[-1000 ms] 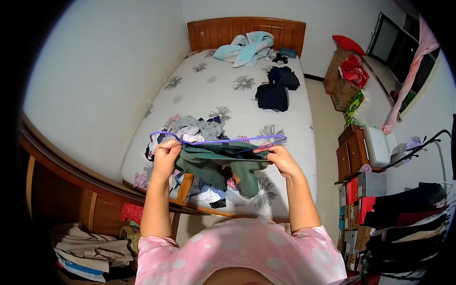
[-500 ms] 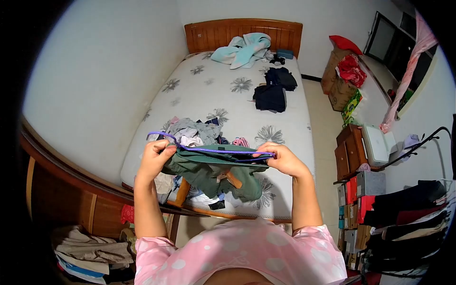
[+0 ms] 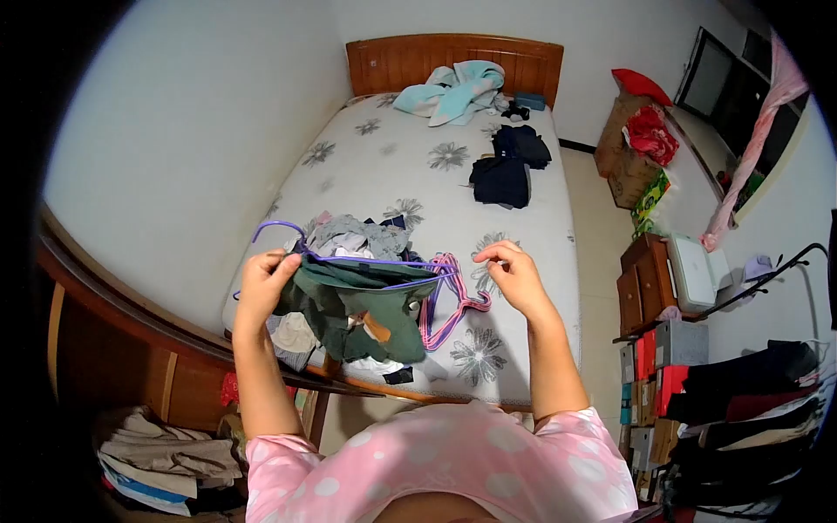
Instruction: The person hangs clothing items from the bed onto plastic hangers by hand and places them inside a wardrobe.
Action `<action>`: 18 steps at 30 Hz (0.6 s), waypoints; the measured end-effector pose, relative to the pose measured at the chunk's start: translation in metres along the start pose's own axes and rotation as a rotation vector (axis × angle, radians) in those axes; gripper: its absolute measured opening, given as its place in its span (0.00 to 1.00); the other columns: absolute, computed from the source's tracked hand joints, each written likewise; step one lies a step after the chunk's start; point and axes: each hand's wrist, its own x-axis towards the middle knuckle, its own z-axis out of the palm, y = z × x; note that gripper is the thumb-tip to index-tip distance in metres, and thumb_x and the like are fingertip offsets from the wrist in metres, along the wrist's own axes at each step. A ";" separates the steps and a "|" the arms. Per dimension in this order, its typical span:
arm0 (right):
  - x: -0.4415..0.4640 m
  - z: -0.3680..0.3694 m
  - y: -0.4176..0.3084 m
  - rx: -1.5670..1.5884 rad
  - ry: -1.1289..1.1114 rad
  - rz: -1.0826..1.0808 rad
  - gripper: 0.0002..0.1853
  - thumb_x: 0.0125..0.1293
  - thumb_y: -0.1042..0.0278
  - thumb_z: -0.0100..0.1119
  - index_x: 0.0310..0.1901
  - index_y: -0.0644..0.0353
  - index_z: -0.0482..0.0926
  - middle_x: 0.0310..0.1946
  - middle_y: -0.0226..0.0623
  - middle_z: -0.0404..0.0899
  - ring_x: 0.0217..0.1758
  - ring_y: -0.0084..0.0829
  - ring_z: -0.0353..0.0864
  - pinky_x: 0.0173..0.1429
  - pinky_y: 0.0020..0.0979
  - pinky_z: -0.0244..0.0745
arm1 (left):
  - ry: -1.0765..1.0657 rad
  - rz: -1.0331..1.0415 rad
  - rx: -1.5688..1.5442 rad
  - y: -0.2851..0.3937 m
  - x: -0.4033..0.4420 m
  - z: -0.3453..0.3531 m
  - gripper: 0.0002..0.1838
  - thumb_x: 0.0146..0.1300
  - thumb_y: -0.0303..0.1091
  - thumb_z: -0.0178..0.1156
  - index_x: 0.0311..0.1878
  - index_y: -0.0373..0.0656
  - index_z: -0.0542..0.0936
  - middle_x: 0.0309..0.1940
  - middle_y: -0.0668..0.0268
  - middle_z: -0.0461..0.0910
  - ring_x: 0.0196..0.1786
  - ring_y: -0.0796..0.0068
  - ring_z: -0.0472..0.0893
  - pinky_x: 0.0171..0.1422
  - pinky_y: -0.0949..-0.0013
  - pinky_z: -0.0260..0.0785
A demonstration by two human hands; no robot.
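Above the near part of the bed, my left hand (image 3: 264,283) pinches the waist of a dark green garment (image 3: 349,305) together with a purple hanger (image 3: 375,261). The hanger runs along the garment's top, its hook pointing up and left. My right hand (image 3: 514,275) is off the garment, its fingers bent and apart, with nothing in them. Between the garment and my right hand, several pink and purple hangers (image 3: 453,305) lie on the bed. A pile of mixed clothes (image 3: 357,237) is partly hidden behind the garment.
Folded dark clothes (image 3: 500,181) and a light blue blanket (image 3: 453,91) lie farther up the bed (image 3: 375,174). Shoe boxes (image 3: 682,340) and hung clothes (image 3: 758,392) stand at the right. A wooden rail (image 3: 166,316) runs along the left.
My right hand has let go of the garment and opened. My left hand has moved left with the garment and hanger, uncovering the pink and purple hangers.
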 end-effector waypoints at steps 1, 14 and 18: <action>0.001 0.005 0.004 -0.008 0.011 -0.008 0.11 0.58 0.80 0.49 0.37 0.62 0.81 0.36 0.35 0.76 0.35 0.27 0.76 0.38 0.26 0.71 | -0.001 -0.014 -0.008 0.001 0.000 0.004 0.23 0.61 0.36 0.62 0.20 0.36 0.61 0.18 0.73 0.54 0.25 0.83 0.55 0.27 0.71 0.49; 0.029 0.028 0.022 0.642 -0.663 0.069 0.11 0.65 0.70 0.55 0.45 0.64 0.81 0.52 0.40 0.75 0.54 0.29 0.74 0.62 0.29 0.66 | -0.122 0.000 -0.039 -0.014 -0.002 0.006 0.25 0.63 0.41 0.61 0.18 0.38 0.62 0.17 0.76 0.56 0.24 0.85 0.56 0.27 0.72 0.49; 0.037 0.035 0.001 0.431 -0.976 -0.059 0.11 0.66 0.67 0.56 0.46 0.60 0.83 0.53 0.40 0.73 0.54 0.31 0.72 0.60 0.29 0.66 | -0.186 -0.053 -0.063 -0.015 -0.001 0.017 0.25 0.63 0.43 0.60 0.19 0.42 0.61 0.17 0.78 0.53 0.24 0.85 0.54 0.26 0.73 0.48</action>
